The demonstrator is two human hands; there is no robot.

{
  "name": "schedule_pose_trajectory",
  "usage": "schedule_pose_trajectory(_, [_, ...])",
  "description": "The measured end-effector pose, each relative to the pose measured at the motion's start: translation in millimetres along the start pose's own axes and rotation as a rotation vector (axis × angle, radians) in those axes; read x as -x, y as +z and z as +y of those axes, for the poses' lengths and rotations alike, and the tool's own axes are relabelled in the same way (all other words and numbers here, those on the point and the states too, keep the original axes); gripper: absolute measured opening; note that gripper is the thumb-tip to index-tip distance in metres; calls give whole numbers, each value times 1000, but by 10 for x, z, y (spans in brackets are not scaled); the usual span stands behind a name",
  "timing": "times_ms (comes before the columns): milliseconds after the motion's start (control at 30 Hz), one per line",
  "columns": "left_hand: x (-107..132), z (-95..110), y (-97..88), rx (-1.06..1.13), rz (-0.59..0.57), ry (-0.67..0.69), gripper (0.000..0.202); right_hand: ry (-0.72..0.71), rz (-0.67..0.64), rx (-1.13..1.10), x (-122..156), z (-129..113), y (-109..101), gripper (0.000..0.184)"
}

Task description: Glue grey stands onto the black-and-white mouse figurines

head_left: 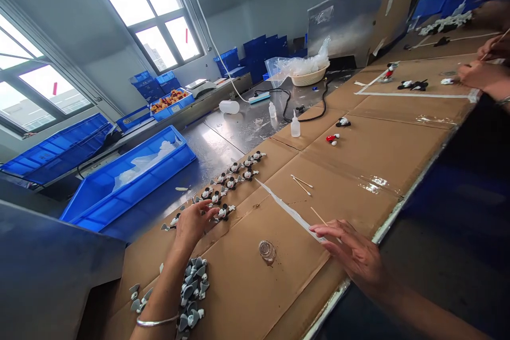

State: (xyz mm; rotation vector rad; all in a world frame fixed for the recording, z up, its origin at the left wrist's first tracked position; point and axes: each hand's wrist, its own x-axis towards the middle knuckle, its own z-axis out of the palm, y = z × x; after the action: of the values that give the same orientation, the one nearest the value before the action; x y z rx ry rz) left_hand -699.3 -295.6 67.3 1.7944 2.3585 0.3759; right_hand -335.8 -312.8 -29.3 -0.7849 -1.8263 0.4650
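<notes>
My left hand (195, 222) reaches over a double row of small mouse-head figure parts (231, 183), black and white with grey pieces. Its fingers are bent and apart, close to a figure at the near end; whether they touch it I cannot tell. In my right hand (354, 249), above the front part of the cardboard, is a thin swab stick (319, 216) pointing up and left. Left of that hand stands a small clear round dish (266, 251). Beside my left forearm lies a pile of grey and white parts (194, 289).
Two cotton swabs (302, 184) lie near a white tape strip (282, 204). Beyond are a dropper bottle (295, 126), a red figure part (331, 139) and a blue crate (135, 180). Another person's hands (484, 74) work at the far right.
</notes>
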Motion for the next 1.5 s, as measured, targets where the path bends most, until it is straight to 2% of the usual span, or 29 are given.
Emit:
schedule_pose_trajectory(100, [95,138,55,-148,47,69,35,-7,3,-6,0,2,-2,16])
schedule_pose_trajectory(200, [129,208,171,-261,40,163,24,-17,-1,-3,10,26,3,16])
schedule_pose_trajectory(400, [74,171,278,-377,50,249,17,-24,-13,-6,33,71,19,17])
schedule_pose_trajectory(633, [42,131,315,-362,101,273,18,-29,-5,8,43,83,21,17])
schedule_pose_trajectory(733, [90,120,252,-302,166,262,24,-10,-17,0,51,94,24,17])
schedule_pose_trajectory(800, [192,65,141,-249,228,221,24,12,-31,-1,56,90,21,17])
schedule_pose_trajectory(867, [362,-46,-5,-193,286,146,19,24,-42,5,59,73,15,17])
schedule_pose_trajectory(967, [691,-284,-183,-130,329,4,26,31,-43,10,55,38,7,17])
schedule_pose_trajectory(1067, [980,-512,-194,-89,280,-87,23,57,-43,8,52,18,5,15])
schedule_pose_trajectory(1167, [1118,-645,-61,-53,179,-87,19,53,-43,12,59,30,4,15])
schedule_pose_trajectory(1300, [1090,-677,94,-26,87,-4,26,43,-51,6,74,68,1,17])
schedule_pose_trajectory(1500, [968,-652,121,-24,-13,81,23,65,-45,8,77,91,16,17])
